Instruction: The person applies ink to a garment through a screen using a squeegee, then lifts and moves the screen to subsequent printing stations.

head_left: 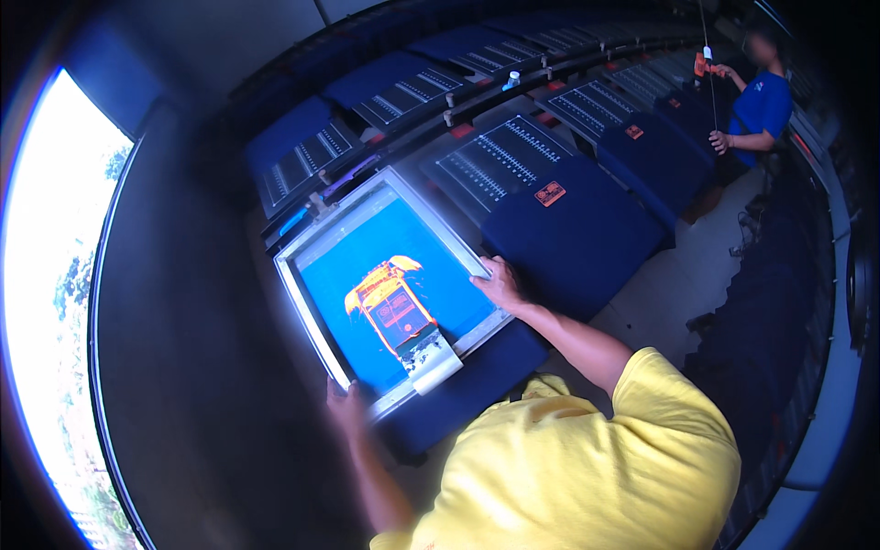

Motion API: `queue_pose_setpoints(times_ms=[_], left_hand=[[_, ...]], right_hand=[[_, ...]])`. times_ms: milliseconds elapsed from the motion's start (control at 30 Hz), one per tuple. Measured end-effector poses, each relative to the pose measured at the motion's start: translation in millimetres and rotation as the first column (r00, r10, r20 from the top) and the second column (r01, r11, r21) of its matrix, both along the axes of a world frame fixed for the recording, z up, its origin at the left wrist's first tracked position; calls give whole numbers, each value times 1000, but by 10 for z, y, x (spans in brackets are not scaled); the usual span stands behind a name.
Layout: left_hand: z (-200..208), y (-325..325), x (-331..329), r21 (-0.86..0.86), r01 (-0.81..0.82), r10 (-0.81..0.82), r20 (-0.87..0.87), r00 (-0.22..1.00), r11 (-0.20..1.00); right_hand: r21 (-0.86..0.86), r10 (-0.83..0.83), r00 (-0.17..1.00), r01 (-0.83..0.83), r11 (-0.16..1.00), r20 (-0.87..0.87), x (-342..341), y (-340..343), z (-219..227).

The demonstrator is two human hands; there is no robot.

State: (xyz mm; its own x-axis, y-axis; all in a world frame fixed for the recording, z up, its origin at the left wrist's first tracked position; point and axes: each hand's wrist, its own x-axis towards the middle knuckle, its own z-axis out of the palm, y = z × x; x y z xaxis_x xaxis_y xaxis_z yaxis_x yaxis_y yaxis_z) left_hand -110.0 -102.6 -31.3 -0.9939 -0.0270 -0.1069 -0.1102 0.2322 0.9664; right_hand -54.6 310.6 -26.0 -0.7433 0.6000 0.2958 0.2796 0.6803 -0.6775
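Both hands grip a screen-printing frame with pale edges and a bright blue mesh. My left hand is closed on its near left corner. Along the right side, my right hand wraps round the rim. Orange ink is smeared round the printed design in the mesh. A pale squeegee with dark ink stains lies at the near edge of the frame. Dark blue fabric shows beneath and in front; whether the frame rests on it I cannot tell.
To the right, a dark blue fabric piece with a small orange print lies on a marked board. Similar boards run in rows beyond. A small bottle stands on the rail. At far right, a person in blue handles an orange tool.
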Motion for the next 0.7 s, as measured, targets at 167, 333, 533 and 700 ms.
queue_pose_setpoints(times_ms=[167, 333, 533, 700], left_hand=[[536, 682, 182, 24, -16, 12, 145, 989, 1000], [467, 1033, 203, -40, 44, -37, 151, 988, 998], [282, 1123, 231, -245, -119, 103, -77, 992, 962], [225, 788, 497, 41, -281, 279, -325, 904, 959]], right_hand=[[25, 30, 997, -28, 999, -65, 7, 517, 5], [23, 60, 966, -56, 998, -251, 87, 734, 30], [76, 141, 922, -122, 990, -361, 170, 840, 140], [236, 260, 899, -183, 954, -353, 361, 437, 342]])
